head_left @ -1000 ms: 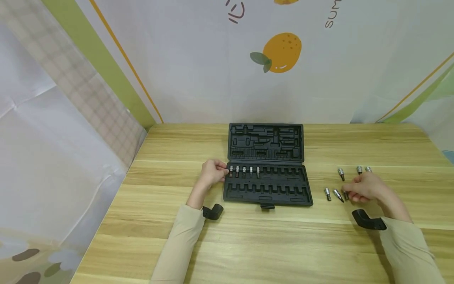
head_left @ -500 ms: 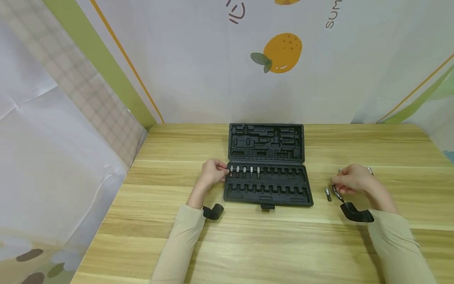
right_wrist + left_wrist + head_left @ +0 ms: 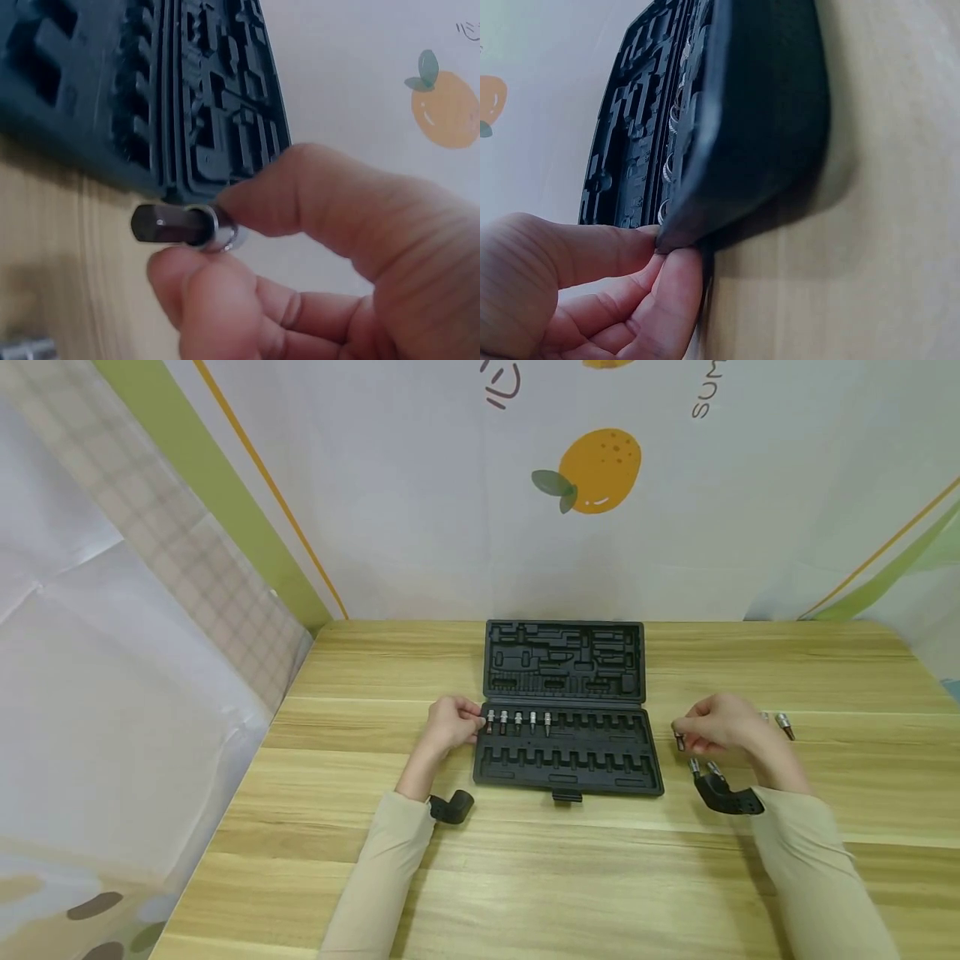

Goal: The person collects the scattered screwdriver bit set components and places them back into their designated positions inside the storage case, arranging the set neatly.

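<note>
Wood-grain tabletop (image 3: 540, 885) meets a white sheet (image 3: 405, 502) printed with an orange fruit (image 3: 600, 471). On it lies an open black case (image 3: 570, 745), lid (image 3: 525, 675) to the far side, five socket bits (image 3: 518, 720) at the left of its far row. The left hand (image 3: 447, 725) has its grip pinching the case's left edge. Just right of the case, the right hand (image 3: 723, 727) pinches a single bit (image 3: 172, 223); loose bits (image 3: 785, 725) lie nearer and farther right.
</note>
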The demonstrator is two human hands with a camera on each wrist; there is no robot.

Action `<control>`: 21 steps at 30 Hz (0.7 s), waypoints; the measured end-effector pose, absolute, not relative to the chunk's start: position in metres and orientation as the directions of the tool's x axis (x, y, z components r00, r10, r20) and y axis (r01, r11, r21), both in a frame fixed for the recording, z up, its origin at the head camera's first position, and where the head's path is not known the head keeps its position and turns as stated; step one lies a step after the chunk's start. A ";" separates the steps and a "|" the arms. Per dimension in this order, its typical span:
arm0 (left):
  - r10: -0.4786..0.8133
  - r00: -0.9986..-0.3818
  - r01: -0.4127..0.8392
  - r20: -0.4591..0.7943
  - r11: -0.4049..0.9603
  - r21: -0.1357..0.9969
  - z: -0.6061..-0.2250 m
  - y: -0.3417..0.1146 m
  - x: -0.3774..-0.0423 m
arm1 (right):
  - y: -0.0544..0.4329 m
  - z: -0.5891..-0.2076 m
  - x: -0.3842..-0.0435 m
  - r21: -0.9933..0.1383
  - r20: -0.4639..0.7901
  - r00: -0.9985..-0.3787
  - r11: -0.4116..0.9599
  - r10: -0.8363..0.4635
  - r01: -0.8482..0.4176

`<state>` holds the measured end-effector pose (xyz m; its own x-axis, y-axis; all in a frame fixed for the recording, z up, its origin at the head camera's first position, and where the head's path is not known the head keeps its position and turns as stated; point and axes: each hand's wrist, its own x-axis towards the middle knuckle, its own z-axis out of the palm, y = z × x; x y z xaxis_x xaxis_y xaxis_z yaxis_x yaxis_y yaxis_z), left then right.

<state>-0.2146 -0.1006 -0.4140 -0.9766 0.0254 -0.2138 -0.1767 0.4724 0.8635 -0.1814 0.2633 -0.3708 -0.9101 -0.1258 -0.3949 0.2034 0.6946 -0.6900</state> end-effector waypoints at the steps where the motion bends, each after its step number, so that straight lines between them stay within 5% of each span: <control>1: 0.026 -0.976 -0.177 -0.215 0.473 0.863 -0.414 -0.101 -0.215 | 0.262 -0.370 -0.182 -0.692 -0.394 -0.910 0.693 -0.128 0.202; 21: 0.017 -0.973 -0.192 -0.228 0.480 0.856 -0.413 -0.101 -0.215 | 0.228 -0.363 -0.196 -0.704 -0.348 -0.922 0.697 -0.169 0.137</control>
